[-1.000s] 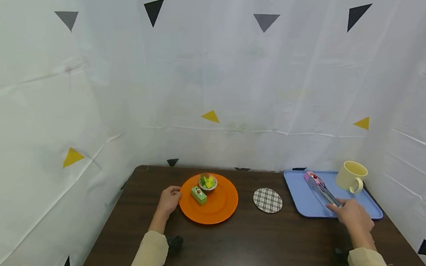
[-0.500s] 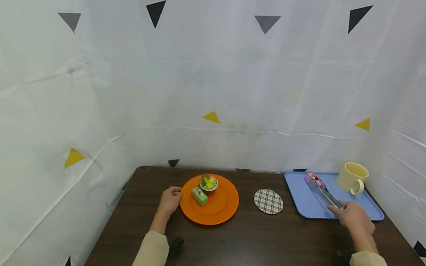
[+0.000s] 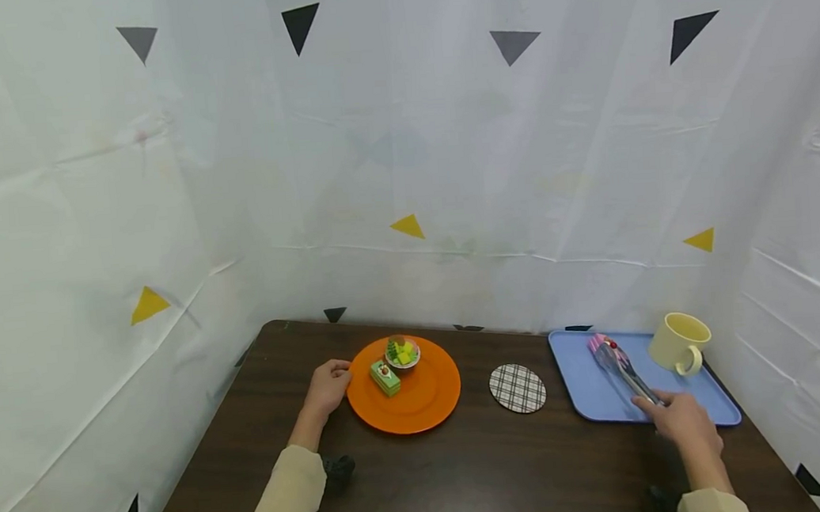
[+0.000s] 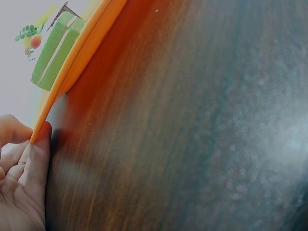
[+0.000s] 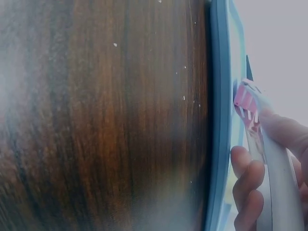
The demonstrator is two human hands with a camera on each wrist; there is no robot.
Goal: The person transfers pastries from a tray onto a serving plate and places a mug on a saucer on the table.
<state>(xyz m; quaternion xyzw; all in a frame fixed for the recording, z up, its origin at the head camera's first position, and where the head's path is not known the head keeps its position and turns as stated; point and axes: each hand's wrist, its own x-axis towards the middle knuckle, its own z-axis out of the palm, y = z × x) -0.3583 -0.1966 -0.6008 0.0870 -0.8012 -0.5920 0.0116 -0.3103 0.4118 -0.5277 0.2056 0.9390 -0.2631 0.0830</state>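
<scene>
Little moved — right hand (image 3: 684, 419) gripping tongs (image 5: 283, 192), left hand (image 3: 329, 386) pinching plate (image 3: 427, 401), coaster (image 3: 518, 389) between.

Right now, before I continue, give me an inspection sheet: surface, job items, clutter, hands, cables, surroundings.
Surface: dark brown wood-grain table; tiny pale specks.
Job items: round orange plate bearing green rectangular cake slice and small round bowl of yellow-green pieces; silver metal tongs at pink cake slice on blue rectangular tray, grip unclear.
Clutter: round white plaid coaster between plate and tray; pale yellow mug on tray.
Hands: left hand pinches plate's rim; right hand grips tongs.
Cables: nothing seen.
Surroundings: white sheeting with black, grey and yellow triangles.
</scene>
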